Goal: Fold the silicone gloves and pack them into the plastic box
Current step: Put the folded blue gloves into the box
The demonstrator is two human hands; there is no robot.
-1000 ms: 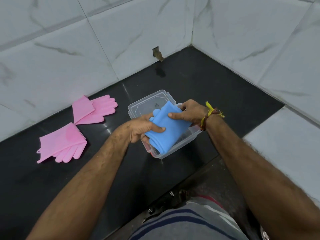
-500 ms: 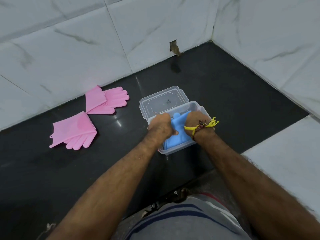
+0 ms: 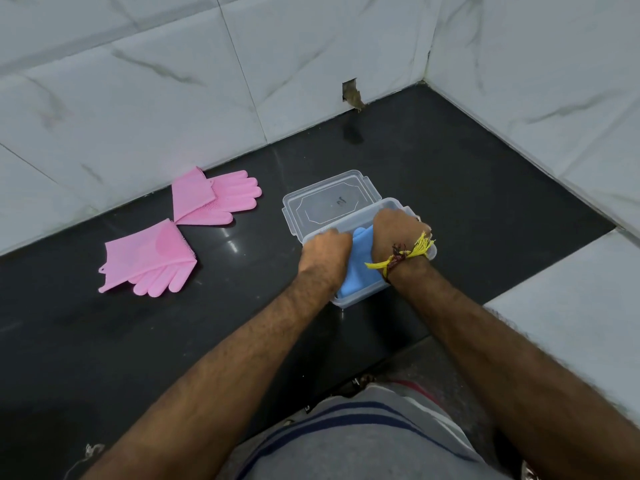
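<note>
Black polished floor in a corner of white marbled wall tiles, I'm looking down from the head view. Clear plastic box (image 3: 360, 299) sits mid-frame, its lid (image 3: 329, 200) lying flat just behind it toward the upper part of the picture. Folded blue glove (image 3: 360, 271) is inside the box, long axis running from the near lower-left corner up toward the far rim, roughly along the box length. Left hand (image 3: 325, 252) is on the left side of the glove, right hand (image 3: 394, 233) on the right, both reaching down into the box with fingers curled over the blue glove and pressing it down; fingertips are hidden below the knuckles, so exact contact I can't confirm. Right wrist carries a yellow thread band (image 3: 412, 252).

Two pink gloves lie folded on the floor at left of frame, well apart from the box: one (image 3: 214, 199) at upper left, one (image 3: 149, 261) lower left. The left hand is nearer to them, so I judge it the likely one to fetch the next.

Versus half a second ago: hands sit a bit deeper, less blue shows between them. A second ago the glove was held above the rim; now it is in the box.
</note>
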